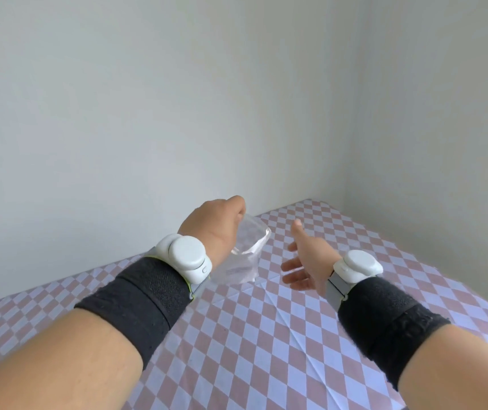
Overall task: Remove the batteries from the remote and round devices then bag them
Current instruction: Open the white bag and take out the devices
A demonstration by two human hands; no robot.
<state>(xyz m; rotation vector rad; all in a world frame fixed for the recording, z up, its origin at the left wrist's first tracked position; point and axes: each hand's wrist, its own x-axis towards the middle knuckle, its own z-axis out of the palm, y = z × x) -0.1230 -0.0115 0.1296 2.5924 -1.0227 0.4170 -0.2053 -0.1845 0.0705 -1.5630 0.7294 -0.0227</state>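
We count one clear bag [244,258], apparently pinched at its rim by our left hand [216,227], whose fingers are hidden. At the bag's three o'clock, our right hand [306,261] spreads its fingers wide.

So the bag [244,255] hangs over the tabletop [266,335], about mid-scene. The left grip [216,226] holds it by the top edge from just left of it. The right grip [301,261] is off to the bag's right, near but not touching. The walls [148,113] are behind the bag and meet in a corner to its right. The left wrist unit [185,257] and the right wrist unit [358,266] sit on either side of the bag, closer to the camera.
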